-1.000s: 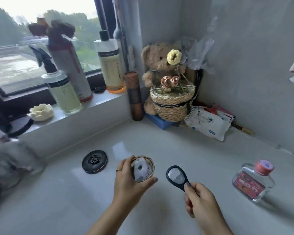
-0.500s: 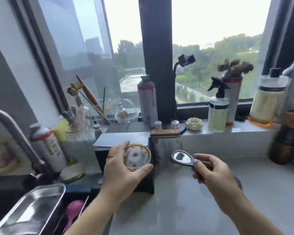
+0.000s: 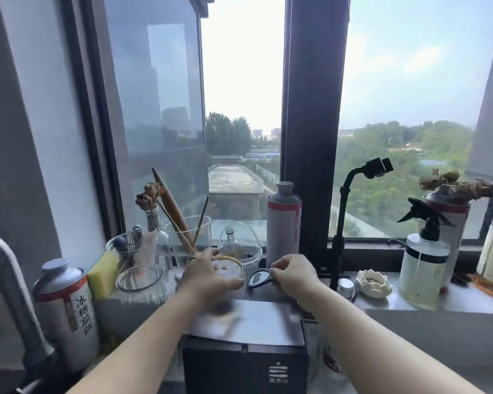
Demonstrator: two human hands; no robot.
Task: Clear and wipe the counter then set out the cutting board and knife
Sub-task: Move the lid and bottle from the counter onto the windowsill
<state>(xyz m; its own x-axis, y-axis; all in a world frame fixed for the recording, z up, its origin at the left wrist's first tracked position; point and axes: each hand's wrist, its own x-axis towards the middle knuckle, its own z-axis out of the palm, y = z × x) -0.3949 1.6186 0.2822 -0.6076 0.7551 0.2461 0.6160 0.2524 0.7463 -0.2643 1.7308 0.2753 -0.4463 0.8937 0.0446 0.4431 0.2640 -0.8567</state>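
Observation:
My left hand grips a small round gold-rimmed mirror and holds it over the windowsill, just behind a black box. My right hand pinches the handle of a small black-framed oval mirror right beside it, low over the sill. The two mirrors are nearly touching. No cutting board or knife is in view.
The windowsill is crowded: a white and red can, glass jars with utensils, a yellow sponge, a phone-holder stand, a white lotus dish, a spray bottle. A tap stands at the left.
The view swung from the counter's right corner left and up to the window. Both hands carried the two mirrors from over the counter forward to the windowsill behind the black box.

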